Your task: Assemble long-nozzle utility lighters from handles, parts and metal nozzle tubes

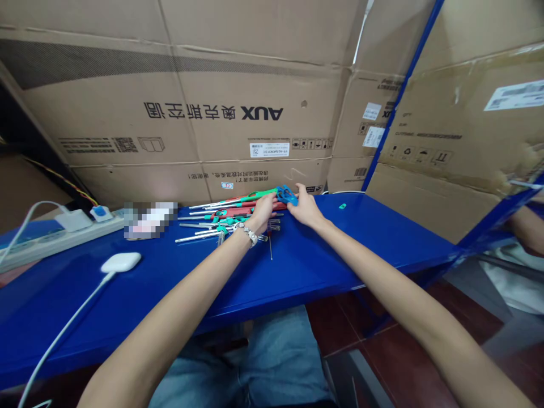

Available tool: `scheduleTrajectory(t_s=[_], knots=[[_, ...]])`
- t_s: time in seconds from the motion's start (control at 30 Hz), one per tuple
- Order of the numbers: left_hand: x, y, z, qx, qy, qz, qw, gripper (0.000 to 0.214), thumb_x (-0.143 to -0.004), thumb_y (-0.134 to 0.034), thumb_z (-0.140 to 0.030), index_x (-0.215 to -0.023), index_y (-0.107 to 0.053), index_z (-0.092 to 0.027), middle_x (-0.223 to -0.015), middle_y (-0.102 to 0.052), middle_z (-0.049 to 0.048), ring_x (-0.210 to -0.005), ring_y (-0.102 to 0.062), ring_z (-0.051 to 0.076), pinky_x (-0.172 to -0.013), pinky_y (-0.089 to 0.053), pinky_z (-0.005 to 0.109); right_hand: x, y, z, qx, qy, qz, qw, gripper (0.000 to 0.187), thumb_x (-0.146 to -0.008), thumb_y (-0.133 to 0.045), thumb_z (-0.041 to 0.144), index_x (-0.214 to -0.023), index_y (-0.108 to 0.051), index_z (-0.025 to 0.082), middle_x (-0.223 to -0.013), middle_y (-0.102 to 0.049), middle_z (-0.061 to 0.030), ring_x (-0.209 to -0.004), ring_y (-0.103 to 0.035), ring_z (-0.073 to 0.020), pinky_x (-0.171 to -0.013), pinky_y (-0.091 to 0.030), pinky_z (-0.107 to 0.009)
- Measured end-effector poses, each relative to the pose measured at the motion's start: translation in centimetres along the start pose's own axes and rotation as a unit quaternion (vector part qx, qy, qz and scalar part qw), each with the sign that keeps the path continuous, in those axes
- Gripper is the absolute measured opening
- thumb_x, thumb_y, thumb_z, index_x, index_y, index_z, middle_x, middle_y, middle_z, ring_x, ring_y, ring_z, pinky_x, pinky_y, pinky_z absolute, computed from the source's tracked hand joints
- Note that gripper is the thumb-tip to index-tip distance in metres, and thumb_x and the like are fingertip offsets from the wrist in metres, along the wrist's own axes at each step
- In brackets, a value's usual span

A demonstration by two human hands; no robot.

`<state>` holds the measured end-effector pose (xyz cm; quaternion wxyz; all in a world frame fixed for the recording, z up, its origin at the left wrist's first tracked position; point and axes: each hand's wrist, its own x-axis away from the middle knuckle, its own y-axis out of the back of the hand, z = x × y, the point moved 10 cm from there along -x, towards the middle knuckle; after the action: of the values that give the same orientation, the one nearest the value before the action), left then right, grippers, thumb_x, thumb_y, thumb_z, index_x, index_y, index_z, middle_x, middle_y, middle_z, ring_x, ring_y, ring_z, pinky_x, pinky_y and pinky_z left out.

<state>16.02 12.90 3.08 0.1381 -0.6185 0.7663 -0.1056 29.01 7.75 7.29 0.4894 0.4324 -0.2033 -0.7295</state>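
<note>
Both my arms reach forward over a blue metal shelf (297, 266). My left hand (262, 211), with a bracelet at the wrist, rests on a pile of long-nosed lighters (221, 218) with red and green handles and thin metal tubes. Its fingers are curled around the handle end of a green lighter (255, 196). My right hand (304, 205) pinches the blue handle piece (288, 195) at that same end. The two hands almost touch at the far edge of the shelf.
Large cardboard boxes (212, 113) wall off the back and right. A white power strip (51, 238), a white charger (121, 262) with its cable and a blurred object (149, 219) lie at left. A small green piece (342, 206) sits right. A blue shelf post (399, 96) rises at right.
</note>
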Motion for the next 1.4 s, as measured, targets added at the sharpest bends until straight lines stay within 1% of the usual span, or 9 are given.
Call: scheduleTrajectory(t_s=[0.1, 0.27, 0.47, 0.63, 0.8, 0.93, 1.07, 1.2, 1.4], knots=[[1.1, 0.6, -0.9, -0.07, -0.005, 0.019, 0.997, 0.015, -0.079, -0.064, -0.028, -0.087, -0.069, -0.017, -0.101, -0.073, 0.0093, -0.093, -0.067, 0.02, -0.067, -0.046, 0.023, -2.6, 0.1, -1.4, 0.061, -0.025, 0.005, 0.998, 0.067, -0.079, -0.064, 0.019, -0.142, -0.04, 0.011, -0.119, -0.069, -0.0183, -0.109, -0.066, -0.0284, -0.095, -0.049, -0.034], [2.7, 1.9, -3.9, -0.159, -0.079, 0.032, 0.984, 0.015, -0.083, -0.058, -0.024, -0.076, -0.069, -0.017, -0.097, -0.073, 0.0095, -0.079, -0.065, 0.018, -0.058, -0.043, 0.024, -5.3, -1.2, -3.1, 0.143, -0.076, 0.05, 0.986, 0.049, -0.077, -0.066, 0.02, -0.125, -0.058, 0.012, -0.118, -0.068, -0.0188, -0.11, -0.066, -0.0282, -0.088, -0.05, -0.031], [3.3, 4.8, -6.1, -0.204, -0.143, 0.044, 0.967, 0.019, -0.085, -0.059, -0.024, -0.069, -0.067, -0.017, -0.075, -0.068, 0.0056, -0.067, -0.059, 0.014, -0.062, -0.043, 0.024, -5.0, -1.5, -2.9, 0.166, -0.084, 0.04, 0.982, 0.047, -0.084, -0.06, 0.029, -0.128, -0.058, 0.013, -0.13, -0.061, -0.0197, -0.123, -0.055, -0.0336, -0.1, -0.042, -0.046], [3.9, 8.0, -8.3, -0.283, -0.208, 0.029, 0.936, 0.015, -0.08, -0.064, -0.026, -0.069, -0.068, -0.017, -0.067, -0.065, 0.0015, -0.063, -0.054, 0.014, -0.063, -0.041, 0.023, -2.3, -1.1, 2.3, 0.165, 0.037, -0.032, 0.985, 0.036, -0.087, -0.053, 0.03, -0.119, -0.063, 0.016, -0.127, -0.06, -0.0174, -0.119, -0.052, -0.0335, -0.098, -0.041, -0.048], [4.6, 10.9, -9.6, -0.375, -0.237, 0.01, 0.896, 0.007, -0.073, -0.066, -0.024, -0.069, -0.068, -0.02, -0.064, -0.062, 0.0013, -0.064, -0.052, 0.017, -0.064, -0.04, 0.026, 1.4, -6.1, 9.3, 0.122, 0.175, 0.077, 0.974, 0.019, -0.083, -0.056, 0.026, -0.093, -0.07, 0.02, -0.104, -0.069, -0.0109, -0.101, -0.062, -0.0283, -0.087, -0.046, -0.04], [5.7, 12.3, -9.9, -0.482, -0.275, 0.011, 0.832, 0.007, -0.075, -0.06, -0.021, -0.075, -0.067, -0.021, -0.078, -0.065, 0.0047, -0.071, -0.055, 0.019, -0.072, -0.042, 0.028, 1.3, -9.2, 10.6, 0.121, 0.147, 0.148, 0.97, 0.019, -0.076, -0.059, 0.018, -0.09, -0.072, 0.02, -0.103, -0.073, -0.0093, -0.098, -0.066, -0.0259, -0.079, -0.047, -0.033], [6.4, 14.0, -9.5, -0.509, -0.242, -0.009, 0.826, 0.009, -0.073, -0.068, -0.027, -0.067, -0.064, -0.022, -0.07, -0.062, 0.0038, -0.065, -0.054, 0.019, -0.068, -0.042, 0.028, -0.7, -9.9, 8.6, 0.16, 0.08, 0.182, 0.967, 0.028, -0.073, -0.062, 0.015, -0.098, -0.073, 0.022, -0.111, -0.074, -0.0068, -0.105, -0.066, -0.0245, -0.082, -0.047, -0.03], [7.0, 15.6, -9.6, -0.479, -0.176, -0.09, 0.855, 0.047, -0.055, -0.085, -0.041, -0.04, -0.044, -0.024, -0.043, -0.041, 0.0013, -0.058, -0.055, 0.023, -0.059, -0.038, 0.028, -2.0, -10.0, 7.4, 0.193, 0.073, 0.199, 0.958, 0.027, -0.072, -0.066, 0.016, -0.097, -0.074, 0.023, -0.109, -0.075, -0.0067, -0.107, -0.066, -0.027, -0.087, -0.046, -0.034], [7.3, 14.9, -8.8, -0.511, -0.15, -0.095, 0.841, 0.058, -0.04, -0.09, -0.033, -0.035, -0.033, -0.024, -0.038, -0.035, -0.0001, -0.067, -0.063, 0.031, -0.065, -0.042, 0.031, -2.1, -10.2, 7.6, 0.211, 0.1, 0.201, 0.951, 0.017, -0.075, -0.065, 0.018, -0.088, -0.075, 0.023, -0.097, -0.077, -0.0051, -0.101, -0.068, -0.0253, -0.085, -0.045, -0.033]])
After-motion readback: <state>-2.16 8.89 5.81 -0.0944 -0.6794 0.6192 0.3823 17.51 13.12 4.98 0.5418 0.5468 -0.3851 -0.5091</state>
